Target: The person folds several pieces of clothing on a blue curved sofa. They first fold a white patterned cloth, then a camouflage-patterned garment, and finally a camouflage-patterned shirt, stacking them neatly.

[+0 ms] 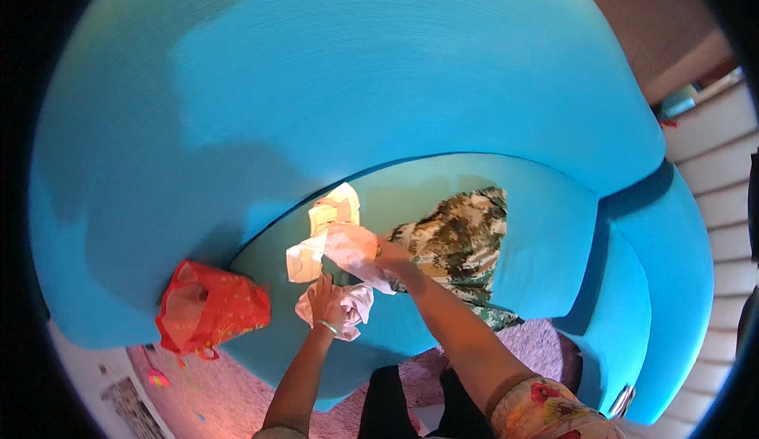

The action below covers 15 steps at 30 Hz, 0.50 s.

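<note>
Over the seat of a blue-covered sofa [267, 320], both my hands are among light-coloured garments. My left hand [328, 308], with a bracelet on the wrist, rests with spread fingers on a crumpled pink cloth [357, 304]. My right hand [391, 256] is at the right edge of a pale pink garment [350, 243] and pinches it; its fingertips are blurred. Beyond them lies a cream and white garment [336, 205], its lower part reaching left of the pink one. Just right of my right hand a camouflage-patterned garment [459, 237] is spread, its lower end at the seat's front edge.
A red plastic bag [222, 308] stands on the seat at the left. The sofa's backrest [403, 83] rises beyond the seat, and another blue sofa section [658, 291] is at the right. A pinkish rug [237, 397] covers the floor, with a small bright toy-like thing [158, 378] on it.
</note>
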{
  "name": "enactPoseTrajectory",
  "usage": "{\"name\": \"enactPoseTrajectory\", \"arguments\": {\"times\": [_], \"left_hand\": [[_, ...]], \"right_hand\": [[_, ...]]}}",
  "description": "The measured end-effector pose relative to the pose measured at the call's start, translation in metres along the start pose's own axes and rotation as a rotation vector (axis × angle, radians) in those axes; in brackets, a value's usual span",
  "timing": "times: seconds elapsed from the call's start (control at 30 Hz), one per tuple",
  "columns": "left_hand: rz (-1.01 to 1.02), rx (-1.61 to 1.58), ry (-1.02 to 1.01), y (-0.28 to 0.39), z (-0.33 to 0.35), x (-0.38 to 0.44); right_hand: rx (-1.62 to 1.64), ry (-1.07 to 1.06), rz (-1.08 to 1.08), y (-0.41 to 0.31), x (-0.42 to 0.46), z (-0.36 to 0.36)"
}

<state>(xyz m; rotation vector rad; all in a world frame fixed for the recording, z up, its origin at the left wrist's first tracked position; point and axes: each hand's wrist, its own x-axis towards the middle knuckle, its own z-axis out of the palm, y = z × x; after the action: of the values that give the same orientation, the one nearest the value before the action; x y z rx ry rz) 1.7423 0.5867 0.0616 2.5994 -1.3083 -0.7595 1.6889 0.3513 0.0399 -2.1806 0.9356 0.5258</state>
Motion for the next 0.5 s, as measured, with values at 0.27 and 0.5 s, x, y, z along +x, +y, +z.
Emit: {"name": "enactPoseTrajectory", "arguments": {"times": [0.27,0.5], "left_hand": [[0.423,0.095,-0.014,0.041,-0.053,0.042],[0.659,0.057,-0.251,0.108,-0.039,0.068]], "right_hand": [[-0.085,-0.036,-0.088,-0.004,-0.074,0.017],[0.031,0.083,-0.053,0.053,-0.146,0.007]]}}
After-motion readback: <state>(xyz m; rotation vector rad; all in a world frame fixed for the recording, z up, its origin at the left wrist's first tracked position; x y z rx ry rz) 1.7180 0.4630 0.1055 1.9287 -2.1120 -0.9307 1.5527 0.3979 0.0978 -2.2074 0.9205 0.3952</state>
